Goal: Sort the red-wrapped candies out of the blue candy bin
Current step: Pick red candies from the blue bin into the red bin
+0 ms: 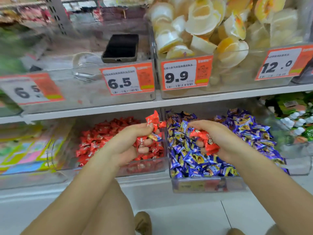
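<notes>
Now our right hand [218, 138] grips red candies [209, 143] over the blue bin [208, 185], fingers curled round them. Our left hand [133, 143], nearer the red bin [147, 167] to their left, pinches more.

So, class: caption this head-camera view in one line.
Both hands, left and right, hold red-wrapped candies at the blue candy bin.

A shop aisle: orange price tags [127, 80] on clear shelf bins [88, 92] of loose wrapped sweets [108, 131]
</notes>
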Demonstrator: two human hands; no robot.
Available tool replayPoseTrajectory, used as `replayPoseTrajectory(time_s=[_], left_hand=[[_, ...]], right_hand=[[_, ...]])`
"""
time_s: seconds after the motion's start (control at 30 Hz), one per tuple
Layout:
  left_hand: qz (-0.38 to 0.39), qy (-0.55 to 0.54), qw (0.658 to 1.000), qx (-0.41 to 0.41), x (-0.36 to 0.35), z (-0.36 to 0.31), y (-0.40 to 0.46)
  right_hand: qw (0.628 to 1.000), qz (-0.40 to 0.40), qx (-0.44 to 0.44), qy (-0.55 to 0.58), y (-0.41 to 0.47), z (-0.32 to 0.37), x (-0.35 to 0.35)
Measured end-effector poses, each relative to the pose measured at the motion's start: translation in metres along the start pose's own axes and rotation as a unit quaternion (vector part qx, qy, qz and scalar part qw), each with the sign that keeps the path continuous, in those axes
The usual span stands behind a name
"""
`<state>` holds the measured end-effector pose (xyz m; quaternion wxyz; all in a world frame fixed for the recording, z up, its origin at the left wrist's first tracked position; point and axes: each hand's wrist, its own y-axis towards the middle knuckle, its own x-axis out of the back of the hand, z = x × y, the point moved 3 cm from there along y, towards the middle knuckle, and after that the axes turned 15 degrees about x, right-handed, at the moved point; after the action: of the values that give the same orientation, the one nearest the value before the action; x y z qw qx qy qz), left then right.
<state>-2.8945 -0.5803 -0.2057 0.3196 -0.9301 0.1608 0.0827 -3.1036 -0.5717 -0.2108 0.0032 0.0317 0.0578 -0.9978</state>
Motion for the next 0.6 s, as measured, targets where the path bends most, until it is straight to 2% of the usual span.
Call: replayPoseTrajectory(time_s=[0.2, 0.33, 0.43, 0.6], left_hand=[[-0.003, -0.068, 0.998, 0.001, 0.029, 0.011, -0.012], [0.015, -0.140, 0.990, 0.021, 0.045, 0.016, -0.015], [-0.001, -0.158, 0.987, 0.032, 0.060, 0.020, -0.014], [-0.059, -0.144, 0.988, 0.018, 0.087, 0.020, -0.008]], right_hand=[[0.998, 0.061, 0.004, -0.020, 0.001, -0.005, -0.050], [0.995, 0.073, -0.020, 0.058, 0.004, -0.014, -0.075], [0.988, 0.056, -0.052, 0.132, 0.011, -0.017, -0.092], [0.991, 0.059, -0.061, 0.101, 0.027, -0.021, -0.122]])
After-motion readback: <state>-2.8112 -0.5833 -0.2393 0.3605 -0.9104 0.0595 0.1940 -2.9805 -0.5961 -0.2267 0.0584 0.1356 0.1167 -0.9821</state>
